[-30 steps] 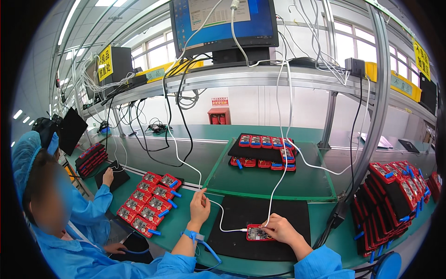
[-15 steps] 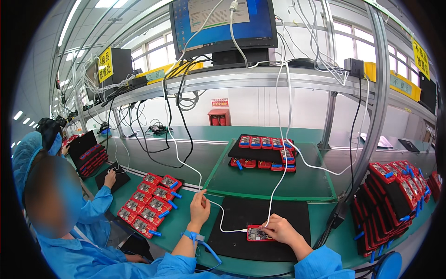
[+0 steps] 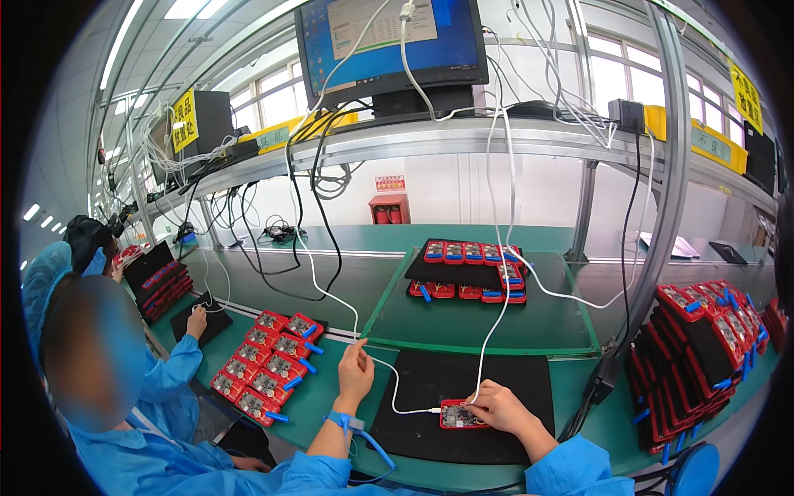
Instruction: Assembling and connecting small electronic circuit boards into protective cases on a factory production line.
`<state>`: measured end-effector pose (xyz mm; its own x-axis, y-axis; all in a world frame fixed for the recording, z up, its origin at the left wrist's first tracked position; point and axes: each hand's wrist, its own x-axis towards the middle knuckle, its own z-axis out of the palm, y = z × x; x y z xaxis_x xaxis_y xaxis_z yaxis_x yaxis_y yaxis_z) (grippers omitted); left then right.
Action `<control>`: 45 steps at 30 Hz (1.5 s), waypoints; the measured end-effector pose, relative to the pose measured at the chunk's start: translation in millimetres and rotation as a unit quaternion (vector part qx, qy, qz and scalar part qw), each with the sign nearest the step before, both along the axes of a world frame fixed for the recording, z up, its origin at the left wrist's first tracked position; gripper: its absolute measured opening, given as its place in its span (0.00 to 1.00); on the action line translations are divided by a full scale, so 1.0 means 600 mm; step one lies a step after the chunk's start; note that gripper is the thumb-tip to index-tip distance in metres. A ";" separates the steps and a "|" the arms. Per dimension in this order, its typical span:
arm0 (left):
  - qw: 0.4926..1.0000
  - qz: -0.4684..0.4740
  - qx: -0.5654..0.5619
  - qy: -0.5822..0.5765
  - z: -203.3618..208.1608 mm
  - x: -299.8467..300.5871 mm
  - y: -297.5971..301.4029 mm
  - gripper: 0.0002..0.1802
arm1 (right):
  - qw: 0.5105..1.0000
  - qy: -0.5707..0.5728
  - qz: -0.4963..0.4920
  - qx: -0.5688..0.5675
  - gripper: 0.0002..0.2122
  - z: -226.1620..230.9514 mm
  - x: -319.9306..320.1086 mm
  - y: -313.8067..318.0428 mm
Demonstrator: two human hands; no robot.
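The right hand [image 3: 500, 407] rests on the small red circuit board [image 3: 460, 414], which lies flat on the black mat [image 3: 463, 405] at the near edge of the green surface [image 3: 331, 397]. The fingers press on the right end of the board, probably to keep it from sliding while the cables are connected to it. The left hand [image 3: 356, 372] is lifted a little over the surface, to the left of the mat, and its fingers pinch the thin white cable [image 3: 395, 397]; this cable makes a loop down to a plug at the left end of the board. I think the hand holds it there so the plug does not pull out or twist. Another white cable [image 3: 496, 314] hangs from the shelf [image 3: 463, 136] and arrives at the board from above, near the right fingers. The long axis of the board goes about parallel to the near edge of the surface, with the plug end toward the left side and the component face up. A blue strap [image 3: 346, 423] is around the left wrist. Toward the left edge of the surface is a group of similar red boards [image 3: 269, 364], in rows, well apart from the mat. More red boards [image 3: 467, 264] lie on a raised green platform [image 3: 488, 318] behind the mat.
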<state>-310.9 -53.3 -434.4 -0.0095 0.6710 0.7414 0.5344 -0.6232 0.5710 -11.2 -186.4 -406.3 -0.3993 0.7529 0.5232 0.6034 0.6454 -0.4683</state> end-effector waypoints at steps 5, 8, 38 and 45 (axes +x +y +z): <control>1.000 0.002 -0.003 -0.001 -0.004 -0.001 0.002 0.22 | 1.000 -0.002 0.007 -0.001 0.05 0.003 0.001 0.001; 1.000 0.003 0.005 0.002 -0.003 0.001 0.002 0.21 | 1.000 0.001 0.010 0.009 0.05 0.002 0.001 -0.001; 1.000 0.001 -0.016 -0.009 0.005 0.002 -0.013 0.20 | 1.000 0.003 0.008 0.007 0.05 0.004 -0.001 -0.009; 0.932 -0.271 -0.050 0.236 0.068 0.091 -0.121 0.20 | 0.999 0.020 0.003 0.045 0.04 0.011 -0.001 -0.003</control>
<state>-256.2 -126.0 -393.6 0.6616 0.5494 0.5104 0.3632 -0.8302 0.4228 -11.9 -188.0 -399.7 -0.3800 0.7005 0.6041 0.5816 0.6888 -0.4329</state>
